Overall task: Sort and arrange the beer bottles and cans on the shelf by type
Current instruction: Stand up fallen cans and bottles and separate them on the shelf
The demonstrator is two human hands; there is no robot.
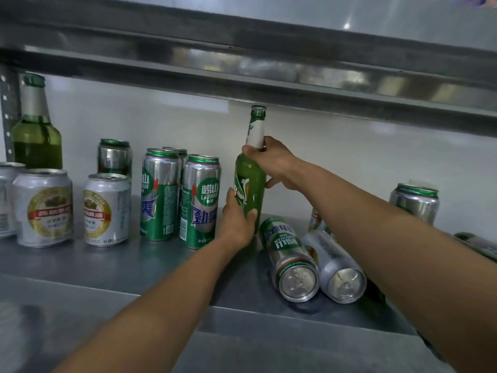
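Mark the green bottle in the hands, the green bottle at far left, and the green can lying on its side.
held green bottle (254,168): head view, green body above the label.
far-left green bottle (36,146): head view, lower body.
lying green can (285,246): head view, labelled side.

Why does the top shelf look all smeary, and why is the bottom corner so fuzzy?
In the head view, the grey metal upper shelf shows smeary, blurred reflections; the lower left corner is soft and dim; the wide lens bends the shelf edges; the green glass bottle looks sharp.
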